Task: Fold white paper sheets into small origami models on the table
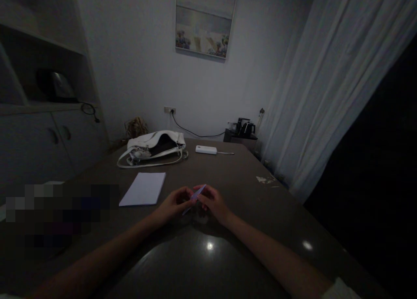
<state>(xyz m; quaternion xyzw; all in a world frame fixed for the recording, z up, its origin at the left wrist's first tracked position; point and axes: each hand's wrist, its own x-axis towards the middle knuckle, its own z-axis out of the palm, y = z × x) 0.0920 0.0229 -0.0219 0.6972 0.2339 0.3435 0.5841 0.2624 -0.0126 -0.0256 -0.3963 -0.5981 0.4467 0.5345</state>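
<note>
The left hand (176, 202) and right hand (214, 204) are together pinching a small, flat, pale paper piece (199, 192) over the glossy brown table (231, 173). Left of them, white rectangular sheets (143, 189) are lying; beyond, a white strapped handbag (151, 139) is gaping, contents too dark to tell.

Front-right of the white bag (146, 140), the worktop (216, 171) leaves passage between the white device (206, 150) and the right hand (215, 202), while the paper stack (142, 189) blocks the bag's front.
</note>
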